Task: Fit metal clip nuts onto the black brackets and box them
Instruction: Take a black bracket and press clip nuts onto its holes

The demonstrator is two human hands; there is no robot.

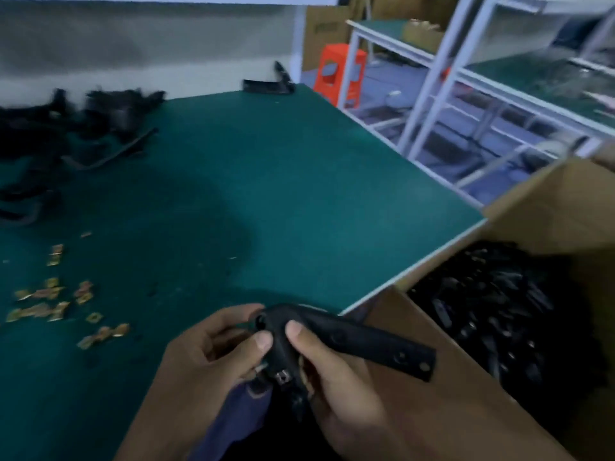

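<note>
Head view: looking down across a dark green bench, with both hands low at 6 o'clock. The whole frame is smeared with motion blur.
Left hand: the left hand has its fingers curled and its thumb pressed on the bend of the part. Its grip is holding the bracket.
Right hand: the right hand comes in from 5 o'clock with its thumb on top, right beside the left thumb. Its grip is wrapped on the same bracket.
Bracket: a black angled plastic bracket is held off the bench. Its long arm points to 4 o'clock over the box edge, and its short arm drops toward 6 o'clock.
Clip nut: a small square metal clip nut sits on the short arm, just below the two thumbs.
Loose nuts: scattered gold-coloured clip nuts lie on the bench at 8 o'clock, well apart from the hands.
Unfinished stock: a heap of black brackets is piled at 10 o'clock. It is too blurred to count.
Stray part: one lone black bracket lies at the far bench edge, 12 o'clock.
Box: an open brown cardboard box stands at 3 to 4 o'clock beside the bench edge, with boxed black brackets heaped inside.
Background: an orange plastic stool is at 1 o'clock and white metal shelving at 2 o'clock.
</note>
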